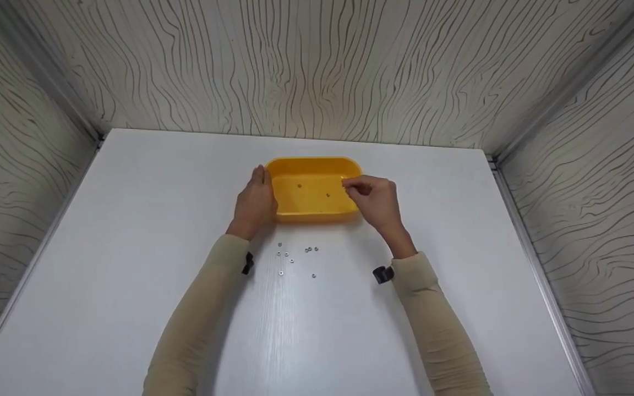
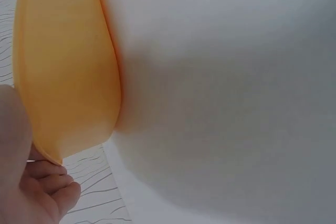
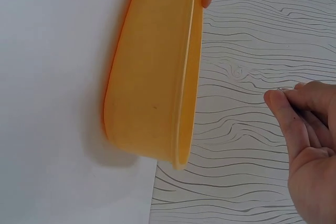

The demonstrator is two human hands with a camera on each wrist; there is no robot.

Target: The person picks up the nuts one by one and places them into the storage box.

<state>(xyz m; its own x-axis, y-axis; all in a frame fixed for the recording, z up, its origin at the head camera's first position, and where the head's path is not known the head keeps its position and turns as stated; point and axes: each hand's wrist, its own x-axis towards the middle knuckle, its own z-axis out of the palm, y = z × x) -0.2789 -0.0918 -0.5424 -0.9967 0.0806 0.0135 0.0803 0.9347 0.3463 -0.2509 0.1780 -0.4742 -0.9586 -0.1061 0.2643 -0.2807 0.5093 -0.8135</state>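
A yellow plastic bin [image 1: 317, 208] stands on the white table, with two small metal nuts [image 1: 299, 186] on its floor. At its left end my left hand [image 1: 255, 201] grips the rim; in the left wrist view the curled fingers [image 2: 55, 184] are at the bin's edge. Over the bin's right end, my right hand [image 1: 375, 201] pinches a tiny shiny nut [image 3: 283, 89] between thumb and fingertips, mostly hidden by them. Several loose nuts [image 1: 287, 254] lie scattered on the table in front of the bin.
The white table [image 1: 130, 275] meets a wood-grain patterned wall [image 1: 306, 71] behind the bin. Similar panels rise at the left and right, with metal strips along the table's sides. A dark strap piece [image 1: 383, 274] sticks out at the right cuff.
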